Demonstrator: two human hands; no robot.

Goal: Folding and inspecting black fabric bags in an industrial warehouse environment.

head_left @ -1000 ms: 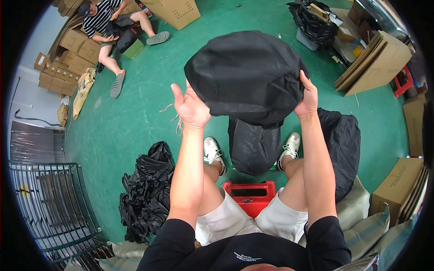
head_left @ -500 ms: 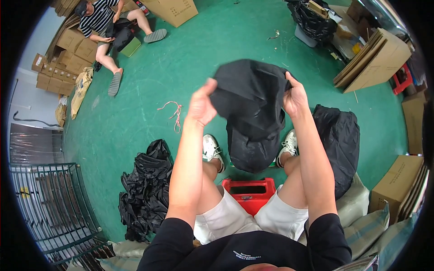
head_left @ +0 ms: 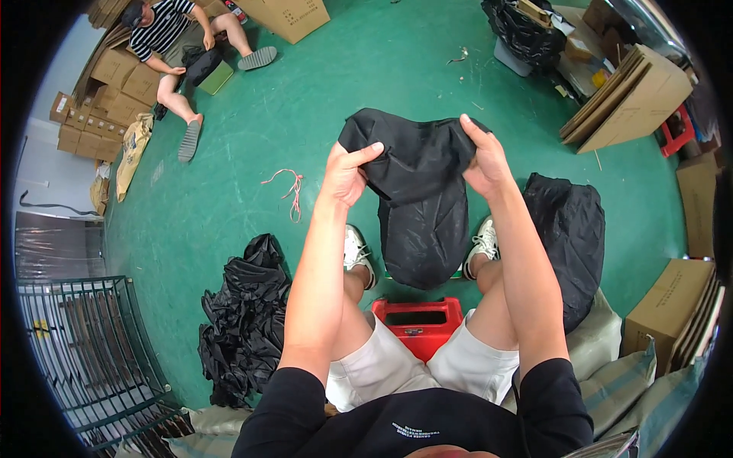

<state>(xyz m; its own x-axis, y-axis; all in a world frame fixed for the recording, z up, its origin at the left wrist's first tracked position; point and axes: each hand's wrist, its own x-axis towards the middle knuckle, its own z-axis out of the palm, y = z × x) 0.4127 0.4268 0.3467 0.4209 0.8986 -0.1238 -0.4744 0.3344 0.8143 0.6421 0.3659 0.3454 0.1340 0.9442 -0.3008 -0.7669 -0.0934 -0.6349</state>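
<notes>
Between my hands a piece of thin black fabric [head_left: 412, 156] is spread, its lower edge hanging over a smooth black fabric stack [head_left: 424, 244] between my shoes. My left hand [head_left: 347, 172] pinches its left side, thumb on top and fingers underneath. On the other side my right hand [head_left: 487, 160] grips the right edge, thumb up along it. A crumpled heap of black fabric [head_left: 244, 324] lies on the floor to my left. Another flatter black pile [head_left: 569, 237] rests beside my right leg. What supports the middle stack is mostly hidden.
A red plastic stool [head_left: 418, 324] is between my thighs. Pink string [head_left: 294, 191] lies on the green floor. Far left, a person in a striped shirt [head_left: 164, 27] sits near cartons [head_left: 114, 69]. Cardboard sheets [head_left: 634, 99] lean at right; a metal rack [head_left: 92, 343] stands at left.
The black fabric has been opened out flatter and wider between my hands. My left hand has moved in onto its edge; my right hand has shifted slightly left.
</notes>
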